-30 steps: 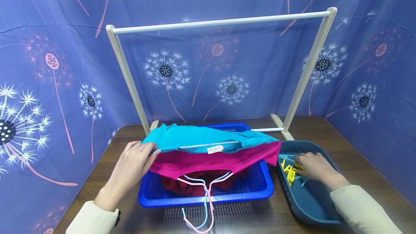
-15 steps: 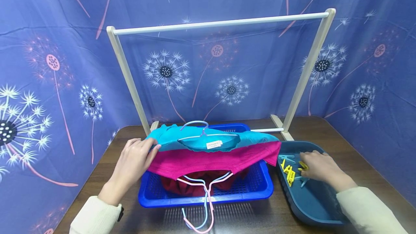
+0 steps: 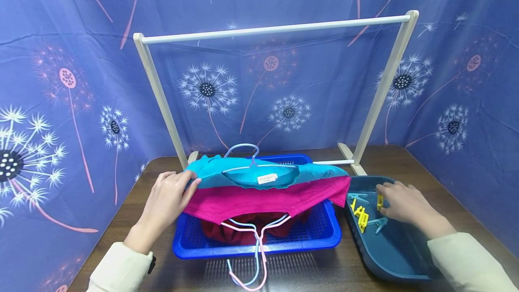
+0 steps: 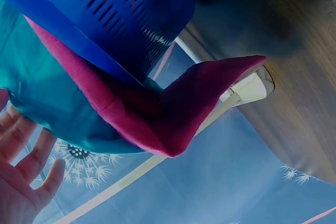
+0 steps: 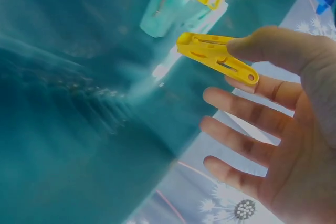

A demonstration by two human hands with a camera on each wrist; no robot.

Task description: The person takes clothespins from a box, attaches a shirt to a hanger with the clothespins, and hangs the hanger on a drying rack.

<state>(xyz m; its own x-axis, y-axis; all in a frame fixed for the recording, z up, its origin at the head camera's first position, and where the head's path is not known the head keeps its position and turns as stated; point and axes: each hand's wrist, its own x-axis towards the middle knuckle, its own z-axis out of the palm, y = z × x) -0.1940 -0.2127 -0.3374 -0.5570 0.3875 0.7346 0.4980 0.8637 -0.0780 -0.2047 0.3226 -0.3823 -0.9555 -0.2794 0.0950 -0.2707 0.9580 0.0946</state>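
Note:
My left hand (image 3: 167,199) pinches the left end of a turquoise shirt (image 3: 211,169). This shirt is on a hanger whose light blue hook (image 3: 242,145) stands up behind its collar. A magenta shirt (image 3: 263,199) lies in front of it, across a blue basket (image 3: 298,250). Two hanger hooks, one pink (image 3: 265,269) and one light blue, hang over the basket's front. Over the dark tray (image 3: 405,247), my right hand (image 3: 407,204) holds a yellow clothespin (image 5: 215,56) between thumb and index finger, its other fingers spread.
Loose yellow clothespins (image 3: 362,221) and light blue clothespins (image 3: 379,224) lie in the tray. A rack with a white rail (image 3: 275,29) stands behind the basket. Dark red cloth (image 3: 231,231) is inside the basket. A patterned curtain surrounds the wooden table (image 3: 158,256).
The turquoise shirt's hanger hook has risen upright behind the collar. My right hand has drawn slightly right and toward me with a yellow clothespin. My left hand has stayed almost in place.

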